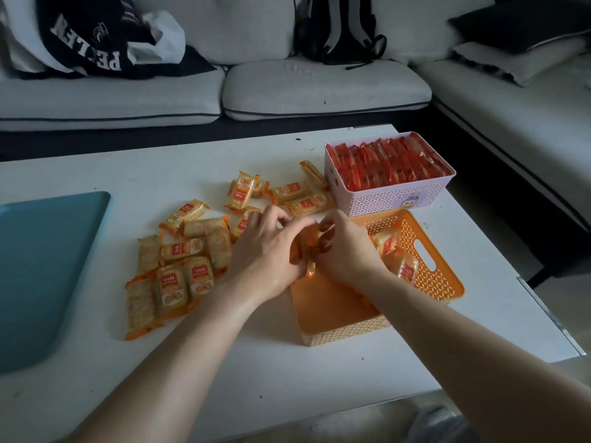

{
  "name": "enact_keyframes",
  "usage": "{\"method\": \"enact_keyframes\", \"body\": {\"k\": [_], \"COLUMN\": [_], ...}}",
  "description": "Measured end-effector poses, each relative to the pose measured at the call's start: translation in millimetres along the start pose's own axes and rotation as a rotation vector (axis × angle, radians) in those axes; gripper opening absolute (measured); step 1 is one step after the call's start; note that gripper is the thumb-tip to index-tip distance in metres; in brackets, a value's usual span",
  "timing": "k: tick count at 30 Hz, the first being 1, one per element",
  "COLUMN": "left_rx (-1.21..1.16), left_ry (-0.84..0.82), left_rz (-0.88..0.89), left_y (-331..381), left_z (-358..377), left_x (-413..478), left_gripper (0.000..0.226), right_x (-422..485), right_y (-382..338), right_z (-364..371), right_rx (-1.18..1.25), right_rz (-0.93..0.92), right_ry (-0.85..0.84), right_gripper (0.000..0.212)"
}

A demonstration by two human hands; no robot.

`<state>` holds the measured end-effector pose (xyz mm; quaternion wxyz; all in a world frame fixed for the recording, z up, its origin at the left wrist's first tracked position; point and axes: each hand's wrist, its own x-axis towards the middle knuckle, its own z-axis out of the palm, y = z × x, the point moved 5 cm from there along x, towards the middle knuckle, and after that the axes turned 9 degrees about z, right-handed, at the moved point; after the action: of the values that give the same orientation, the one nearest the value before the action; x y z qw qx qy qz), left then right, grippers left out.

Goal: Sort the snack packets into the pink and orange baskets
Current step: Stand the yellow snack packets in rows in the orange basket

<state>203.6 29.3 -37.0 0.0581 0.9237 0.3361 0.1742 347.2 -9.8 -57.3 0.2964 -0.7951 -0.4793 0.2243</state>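
Red packets (pixel 387 164) fill the pink basket (pixel 383 199); the orange basket (pixel 444 282) holds a few orange cracker packets (pixel 406 270). The left hand (pixel 268 254) and right hand (pixel 347 251) pinch a held packet (pixel 307 247) in curled fingers.

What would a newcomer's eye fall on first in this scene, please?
The left hand and right hand together grip a bundle of orange snack packets over the orange plastic lattice basket at centre right. Behind it, the pink plastic lattice basket is packed with red packets; loose orange-wrapped packets litter the white table to the left.
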Motion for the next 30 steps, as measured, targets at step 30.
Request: {"method": "enact_keyframes", "body": {"k": [30], "left_rx": [-0.067], "left_ry": [0.019], "left_rz": [0.011], "left_y": [-1], "left_z": [5], "left_x": [3], "left_gripper": [0.044], "right_x": [-2], "right_y": [6], "right_z": [-3], "right_rx": [-0.273], "right_rz": [0.132], "right_ry": [-0.004], "right_gripper": [0.025]}}
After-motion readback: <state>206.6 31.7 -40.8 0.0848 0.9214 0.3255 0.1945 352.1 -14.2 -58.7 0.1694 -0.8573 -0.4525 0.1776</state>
